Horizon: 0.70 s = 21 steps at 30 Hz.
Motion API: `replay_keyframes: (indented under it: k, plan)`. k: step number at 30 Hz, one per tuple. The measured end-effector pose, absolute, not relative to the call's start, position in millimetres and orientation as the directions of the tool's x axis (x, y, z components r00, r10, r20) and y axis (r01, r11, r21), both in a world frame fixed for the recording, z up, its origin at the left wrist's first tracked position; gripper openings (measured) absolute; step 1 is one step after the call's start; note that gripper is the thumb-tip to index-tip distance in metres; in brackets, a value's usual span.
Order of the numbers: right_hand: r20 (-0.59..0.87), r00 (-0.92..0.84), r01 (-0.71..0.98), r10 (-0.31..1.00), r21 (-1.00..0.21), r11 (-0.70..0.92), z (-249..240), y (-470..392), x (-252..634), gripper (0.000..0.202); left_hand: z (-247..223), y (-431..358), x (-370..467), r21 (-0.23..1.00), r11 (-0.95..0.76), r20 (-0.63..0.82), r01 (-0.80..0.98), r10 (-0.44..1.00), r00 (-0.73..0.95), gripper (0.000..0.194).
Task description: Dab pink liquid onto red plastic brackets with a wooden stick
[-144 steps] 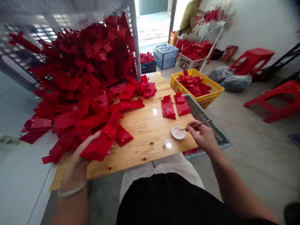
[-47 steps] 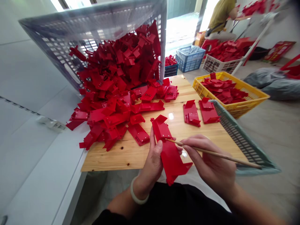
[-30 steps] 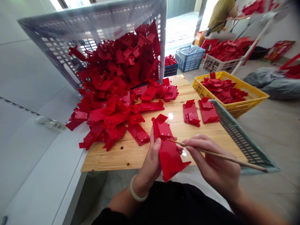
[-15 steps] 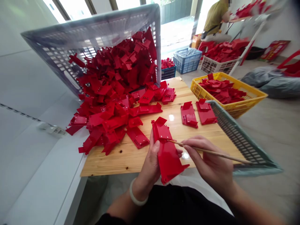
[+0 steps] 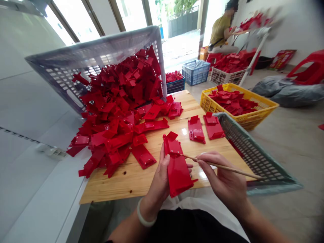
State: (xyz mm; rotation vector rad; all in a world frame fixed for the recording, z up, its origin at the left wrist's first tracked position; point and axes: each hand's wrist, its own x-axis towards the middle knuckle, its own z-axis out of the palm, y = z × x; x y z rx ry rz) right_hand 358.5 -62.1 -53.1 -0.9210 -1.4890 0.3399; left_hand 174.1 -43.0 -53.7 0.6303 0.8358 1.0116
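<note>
A red plastic part [image 5: 179,172] is held up over the table's front edge by my left hand [image 5: 160,177], whose thumb lies on its left side. My right hand [image 5: 227,179] grips a thin wooden stick [image 5: 227,167], its tip touching the raised middle of that part. Two similar red parts [image 5: 196,130] lie side by side on the wooden table [image 5: 113,184], beyond my right hand. To the left, a large pile of red parts [image 5: 113,128] spills from a tilted grey crate [image 5: 93,44].
A green-grey crate [image 5: 258,152] adjoins the table's right side. Behind it stands a yellow basket [image 5: 265,113] of red parts. Blue crates [image 5: 196,72] and a white basket [image 5: 227,77] are farther back. A seated person [image 5: 219,32] works at another table.
The view has tilted up and shifted slightly, showing more of the seated person. Both hands keep their holds, and the stick's tip has moved slightly left across the part.
</note>
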Motion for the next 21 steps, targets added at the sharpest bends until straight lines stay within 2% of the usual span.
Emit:
replay_keyframes:
  k: [4,6,7,13,17,21]
  plan:
    - [0.696,0.299,0.382,0.653,-0.714,0.587,-54.1,-65.0,377.3,0.026,-79.0,24.7,180.8,0.912,0.298,-0.250,-0.283,0.949,0.194,0.047]
    - [0.691,0.351,0.386,0.632,-0.721,0.575,-53.5,-69.4,386.0,0.025,-92.9,68.7,191.3,0.935,0.269,-0.229,-0.230,0.955,0.186,0.029]
    - [0.689,0.365,0.386,0.627,-0.724,0.571,-53.4,-72.2,389.9,0.024,-99.4,89.2,198.7,0.941,0.268,-0.231,-0.206,0.955,0.189,0.026]
    - [0.668,0.431,0.394,0.607,-0.744,0.539,-58.1,-87.7,409.4,0.018,-123.0,154.6,269.1,0.975,0.213,-0.186,-0.061,0.936,0.299,0.037]
    - [0.649,0.456,0.409,0.608,-0.760,0.505,-57.7,-90.2,414.1,0.014,-119.9,155.3,313.6,0.991,0.129,-0.136,0.047,0.872,0.470,0.036]
    - [0.624,0.467,0.409,0.626,-0.781,0.473,-60.1,-92.9,412.7,0.012,-107.0,134.4,310.3,0.986,-0.026,-0.063,0.165,0.857,0.511,0.033]
